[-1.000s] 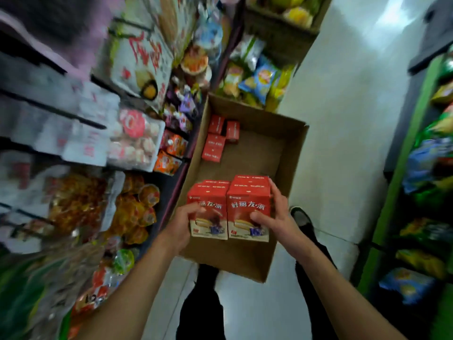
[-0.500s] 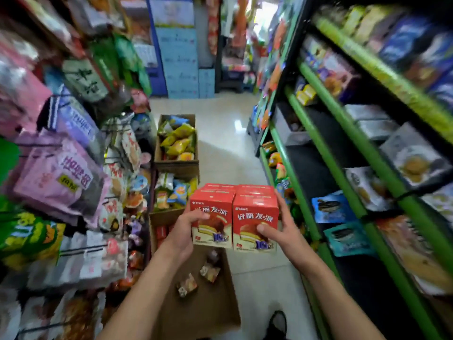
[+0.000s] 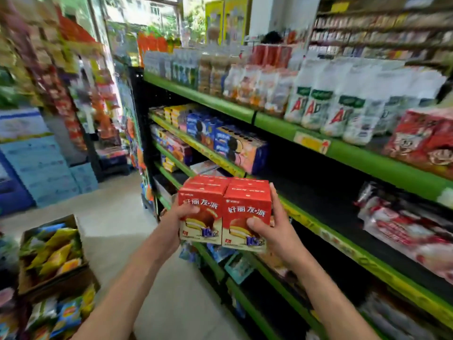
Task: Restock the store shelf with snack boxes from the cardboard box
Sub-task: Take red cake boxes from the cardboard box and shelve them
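**Q:** Head view first: what are the fingers doing?

**A:** Left hand has its thumb curled over the front face of the left snack box, the other fingers hidden behind it. Right hand wraps the right snack box: thumb pressed on the front near the pie picture, fingers lying up along the box's right side. Each hand grips its own box.

**Q:** And the boxes themselves?

**A:** Red, upright, side by side and touching, squeezed together between the two hands. More red tops show behind them, so it looks like a block of several; I cannot tell how many. They are held in the air in front of the green-edged store shelf, level with a dark bare stretch of shelf board, not resting on it.

**Q:** What surrounds that?

**A:** Blue cookie boxes stand on the same level further left, wrapped red-and-white packs to the right. White bags line the level above. Down left on the floor, a cardboard box of yellow snack bags stands well apart from the hands.
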The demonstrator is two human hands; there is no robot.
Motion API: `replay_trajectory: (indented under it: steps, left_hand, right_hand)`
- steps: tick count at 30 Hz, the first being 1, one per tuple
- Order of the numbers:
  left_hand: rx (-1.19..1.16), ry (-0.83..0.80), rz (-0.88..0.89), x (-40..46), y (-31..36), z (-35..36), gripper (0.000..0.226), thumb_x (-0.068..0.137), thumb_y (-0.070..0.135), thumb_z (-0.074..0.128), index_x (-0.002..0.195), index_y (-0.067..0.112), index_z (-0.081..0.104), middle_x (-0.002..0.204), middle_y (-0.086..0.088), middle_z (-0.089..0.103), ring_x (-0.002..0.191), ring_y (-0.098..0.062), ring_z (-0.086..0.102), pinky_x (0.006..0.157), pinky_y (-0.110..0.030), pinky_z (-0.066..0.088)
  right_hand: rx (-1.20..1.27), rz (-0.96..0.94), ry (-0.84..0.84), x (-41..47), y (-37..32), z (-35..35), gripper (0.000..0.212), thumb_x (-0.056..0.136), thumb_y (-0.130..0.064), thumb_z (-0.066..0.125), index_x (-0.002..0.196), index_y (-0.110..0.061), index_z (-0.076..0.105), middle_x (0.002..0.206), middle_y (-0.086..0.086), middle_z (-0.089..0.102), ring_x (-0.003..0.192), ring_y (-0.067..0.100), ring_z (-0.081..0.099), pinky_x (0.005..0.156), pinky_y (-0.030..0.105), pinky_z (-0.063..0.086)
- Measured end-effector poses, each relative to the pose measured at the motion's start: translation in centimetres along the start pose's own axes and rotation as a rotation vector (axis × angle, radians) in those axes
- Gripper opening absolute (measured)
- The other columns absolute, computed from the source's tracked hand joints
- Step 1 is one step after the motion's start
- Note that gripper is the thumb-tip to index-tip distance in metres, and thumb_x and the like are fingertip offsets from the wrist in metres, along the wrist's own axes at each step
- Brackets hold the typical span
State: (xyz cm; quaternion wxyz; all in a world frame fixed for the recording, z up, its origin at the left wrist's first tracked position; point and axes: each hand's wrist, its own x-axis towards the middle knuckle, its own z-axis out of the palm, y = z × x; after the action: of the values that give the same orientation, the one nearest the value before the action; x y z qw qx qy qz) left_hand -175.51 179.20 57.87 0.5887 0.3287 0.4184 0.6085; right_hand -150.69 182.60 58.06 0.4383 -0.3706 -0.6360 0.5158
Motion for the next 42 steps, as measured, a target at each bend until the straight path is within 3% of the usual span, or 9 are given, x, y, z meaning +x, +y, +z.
replay_trajectory:
  steps: [2,8,14,21,23,28,31,36,42]
  left_hand:
    - [0.008,-0.066,-0.007,1.5,-0.1,3.4,0.078,0.053,0.015,0.072,0.128,0.005,0.051,0.093,-0.012,0.076,0.078,-0.029,0.074,0.061,-0.035,0.059]
    - [0.090,-0.222,-0.081,6.0,-2.0,9.7,0.066,0.064,0.020,0.069,0.126,0.003,0.052,0.097,-0.013,0.075,0.083,-0.030,0.073,0.065,-0.037,0.059]
    - [0.171,-0.385,-0.137,12.0,-2.0,14.0,0.074,0.071,0.024,0.066,0.137,0.001,0.041,0.092,-0.011,0.071,0.076,-0.028,0.072,0.057,-0.032,0.057]
    - [0.332,-0.558,-0.159,19.7,-1.8,17.5,0.019,0.086,0.018,0.060,0.103,0.011,0.055,0.077,-0.002,0.071,0.065,-0.019,0.069,0.057,-0.028,0.057]
    - [0.382,-0.562,-0.186,21.0,-2.0,17.9,0.009,0.081,0.014,0.057,0.090,0.013,0.053,0.073,-0.003,0.066,0.060,-0.019,0.067,0.058,-0.029,0.055]
    - [0.449,-0.497,-0.161,24.3,-3.3,19.2,0.030,0.055,0.003,0.052,0.083,0.015,0.056,0.062,0.002,0.067,0.061,-0.019,0.066,0.051,-0.027,0.052]
    - [0.464,-0.495,-0.110,25.8,-4.2,19.9,0.040,0.064,0.000,0.050,0.096,0.022,0.060,0.070,0.007,0.073,0.069,-0.012,0.071,0.053,-0.022,0.053]
    - [0.573,-0.366,-0.070,28.1,-5.0,21.7,0.047,0.076,-0.017,0.039,0.097,0.023,0.056,0.089,0.000,0.065,0.090,-0.017,0.061,0.082,-0.035,0.051]
    - [0.629,-0.268,0.015,29.2,-6.1,22.9,0.036,0.095,-0.002,0.046,0.131,-0.002,0.052,0.125,-0.020,0.062,0.112,-0.034,0.062,0.067,-0.027,0.051]
  right_hand:
    - [-0.032,-0.024,0.055,-0.3,-1.3,-3.1,0.101,0.057,-0.062,0.088,0.132,-0.077,0.021,0.148,-0.006,0.042,0.116,0.009,0.063,0.086,0.029,0.057]
    - [-0.202,0.060,0.168,-0.5,-1.7,-9.9,0.115,0.052,-0.073,0.083,0.141,-0.070,0.010,0.152,-0.005,0.039,0.138,0.023,0.043,0.110,0.056,0.038]
    - [-0.227,0.093,0.300,1.5,-2.3,-13.4,0.117,0.050,-0.066,0.085,0.149,-0.041,0.028,0.130,-0.004,0.062,0.111,0.010,0.066,0.099,0.036,0.052]
    - [-0.231,0.169,0.486,5.0,-0.6,-16.6,0.106,0.050,-0.064,0.084,0.140,-0.026,0.043,0.120,-0.007,0.067,0.111,0.011,0.064,0.109,0.043,0.043]
    - [-0.257,0.179,0.506,5.7,0.3,-16.8,0.104,0.051,-0.063,0.083,0.140,-0.026,0.044,0.121,-0.007,0.067,0.113,0.014,0.063,0.109,0.042,0.043]
    - [-0.324,0.211,0.591,8.1,2.4,-17.8,0.103,0.042,-0.066,0.086,0.130,-0.032,0.044,0.109,-0.014,0.068,0.102,0.005,0.064,0.091,0.024,0.048]
    - [-0.339,0.239,0.648,9.5,3.4,-18.5,0.093,0.047,-0.062,0.087,0.125,-0.034,0.045,0.100,-0.021,0.065,0.092,-0.004,0.062,0.077,0.016,0.045]
    - [-0.307,0.246,0.751,11.7,5.2,-19.4,0.059,0.066,-0.042,0.087,0.113,-0.033,0.052,0.095,-0.020,0.066,0.085,-0.006,0.065,0.069,0.014,0.045]
    - [-0.348,0.253,0.756,14.3,5.8,-19.8,0.035,0.066,-0.015,0.088,0.089,-0.029,0.067,0.080,-0.022,0.072,0.089,0.002,0.067,0.073,0.018,0.046]
